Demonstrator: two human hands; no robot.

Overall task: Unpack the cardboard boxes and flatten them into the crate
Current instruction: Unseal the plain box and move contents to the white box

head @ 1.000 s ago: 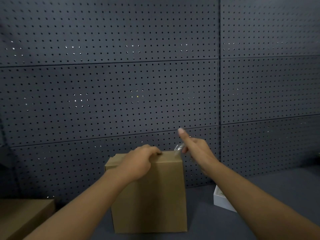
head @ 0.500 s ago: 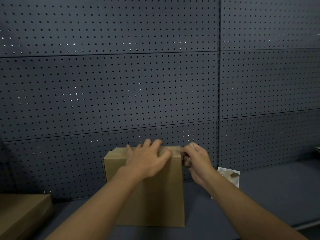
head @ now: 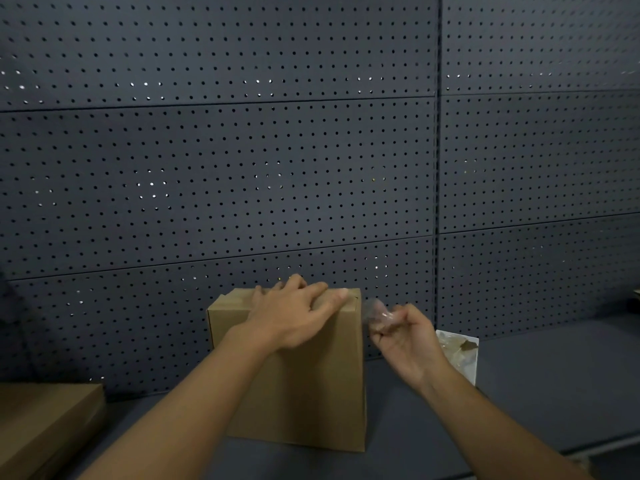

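Observation:
A brown cardboard box (head: 311,393) stands upright on the dark shelf against the pegboard. My left hand (head: 294,317) lies flat over the box's top front edge, fingers spread across the lid. Just right of the box, my right hand (head: 398,334) is closed on a crumpled strip of clear tape (head: 375,315), held a little away from the box's top right corner. No crate is in view.
A white tray (head: 471,368) holding crumpled tape scraps stands right of the box. Another cardboard box (head: 41,424) lies flat at the lower left. The dark pegboard wall (head: 311,168) rises right behind. The shelf's front edge (head: 606,445) runs along the lower right.
My right hand pinched at the box's top right corner, then pulled away to the right with a strip of clear tape. My left hand flattened on top of the box.

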